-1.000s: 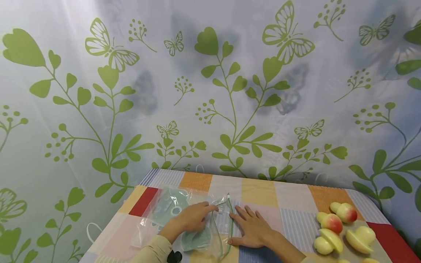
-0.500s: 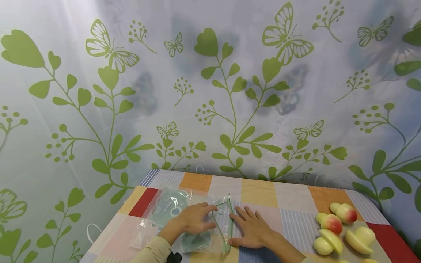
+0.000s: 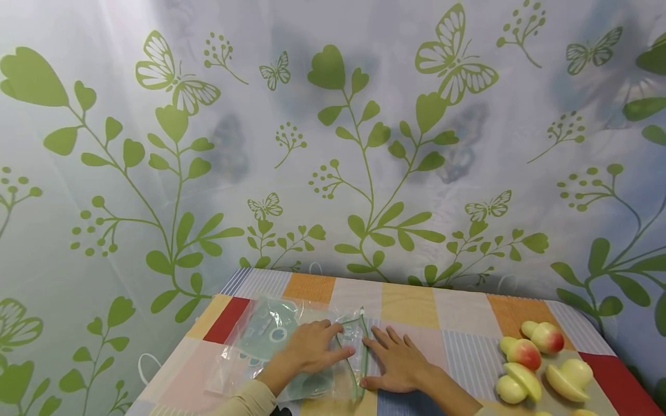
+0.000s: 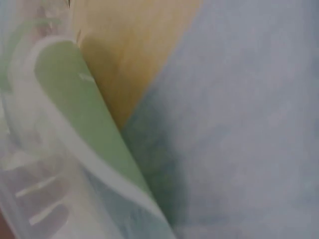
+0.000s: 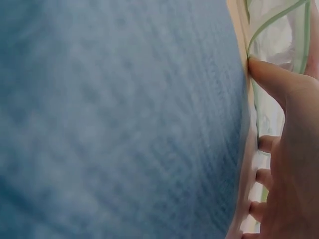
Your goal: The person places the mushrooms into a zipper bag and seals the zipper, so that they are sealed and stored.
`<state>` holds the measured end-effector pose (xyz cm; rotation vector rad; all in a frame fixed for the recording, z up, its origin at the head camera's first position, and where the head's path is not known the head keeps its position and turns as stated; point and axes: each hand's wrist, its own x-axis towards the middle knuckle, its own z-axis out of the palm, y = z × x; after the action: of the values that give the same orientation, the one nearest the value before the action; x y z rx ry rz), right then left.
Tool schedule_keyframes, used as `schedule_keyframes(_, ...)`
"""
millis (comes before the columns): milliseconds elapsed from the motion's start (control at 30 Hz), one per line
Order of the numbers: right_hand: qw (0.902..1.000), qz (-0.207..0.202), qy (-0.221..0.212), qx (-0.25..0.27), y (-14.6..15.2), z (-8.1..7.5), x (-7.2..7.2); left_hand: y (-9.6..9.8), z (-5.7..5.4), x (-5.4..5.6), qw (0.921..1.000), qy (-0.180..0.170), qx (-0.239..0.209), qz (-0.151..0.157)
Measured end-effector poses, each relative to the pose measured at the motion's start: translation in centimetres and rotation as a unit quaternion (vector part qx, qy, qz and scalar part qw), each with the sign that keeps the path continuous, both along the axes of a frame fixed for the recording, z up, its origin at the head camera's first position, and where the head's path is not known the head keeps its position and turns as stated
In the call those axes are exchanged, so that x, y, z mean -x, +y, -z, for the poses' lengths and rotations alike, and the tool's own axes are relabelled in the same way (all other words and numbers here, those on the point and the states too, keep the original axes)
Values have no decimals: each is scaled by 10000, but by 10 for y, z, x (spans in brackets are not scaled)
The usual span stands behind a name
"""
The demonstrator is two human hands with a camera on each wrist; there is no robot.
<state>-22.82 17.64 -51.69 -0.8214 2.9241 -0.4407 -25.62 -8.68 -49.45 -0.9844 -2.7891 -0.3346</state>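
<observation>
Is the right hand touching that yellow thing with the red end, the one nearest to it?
Apart. The head view shows striped tablecloth between the right hand and the yellow thing.

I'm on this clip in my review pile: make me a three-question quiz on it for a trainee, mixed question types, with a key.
1. Multiple choice. What colour is the edging along the mouth of the bag?
A) red
B) green
C) black

2. True or false, of the right hand: it is balled into a fist.

3. Count. In the head view, how many red-blushed, fruit-like pieces show on the right of the table?

Key
1. B, green.
2. False: it lies with its fingers spread.
3. Two.
</observation>
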Motion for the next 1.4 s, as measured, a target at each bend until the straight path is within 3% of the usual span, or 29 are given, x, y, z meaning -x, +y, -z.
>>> schedule_keyframes(300,9999,-44,-98,-41,-3,-5,-2,6,-4,-8,9979,254,408,-445)
schedule_keyframes(500,10000,-38,-64,53,-4,1,-1,6,-10,-14,9973,285,548,-401)
schedule_keyframes(700,9997,53,-213,103,-4,0,-1,8,-16,-20,9996,13,115,-251)
schedule_keyframes(867,9998,40,-196,91,-4,-3,-2,13,-17,-27,9993,81,-310,-183)
schedule_keyframes(1033,9996,78,-277,-47,-6,-5,-2,17,-16,-36,9987,216,-312,-345)
schedule_keyframes(1167,9991,150,-384,-110,-7,-8,-2,18,-15,-43,9983,6,-358,-458)
schedule_keyframes(1400,9991,144,-385,-115,-7,-10,-4,19,-17,-57,9972,-110,-713,-216)
